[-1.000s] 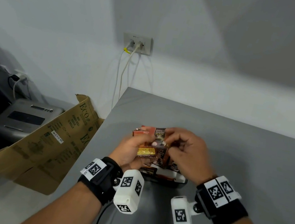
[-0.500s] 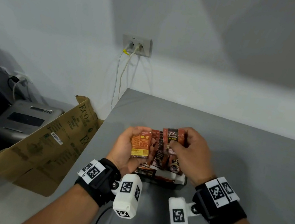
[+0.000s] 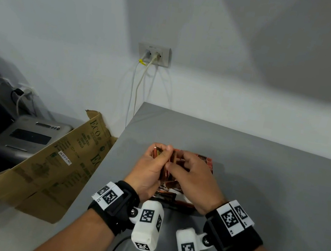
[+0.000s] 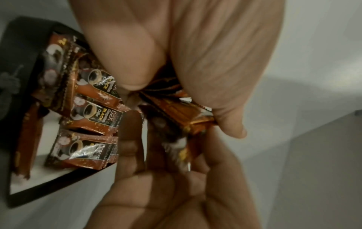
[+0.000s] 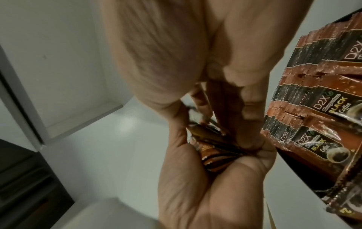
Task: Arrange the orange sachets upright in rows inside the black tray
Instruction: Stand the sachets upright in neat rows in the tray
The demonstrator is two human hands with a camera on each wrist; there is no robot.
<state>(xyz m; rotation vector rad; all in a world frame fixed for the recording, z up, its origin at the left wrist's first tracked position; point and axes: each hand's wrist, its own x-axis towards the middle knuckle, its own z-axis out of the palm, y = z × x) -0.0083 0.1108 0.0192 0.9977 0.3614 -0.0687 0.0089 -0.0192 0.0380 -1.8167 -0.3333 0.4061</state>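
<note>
Sachet stack (image 4: pixel 176 111) pinched between left hand (image 3: pixel 149 166) fingers, right hand (image 3: pixel 190 177) touching.

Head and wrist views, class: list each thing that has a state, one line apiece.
left hand: grips a small bundle of sachets
right hand: fingers pinch that bundle
sachets in tray: upright, packed in rows
black tray: partly filled
cardboard box: flattened, leaning
</note>
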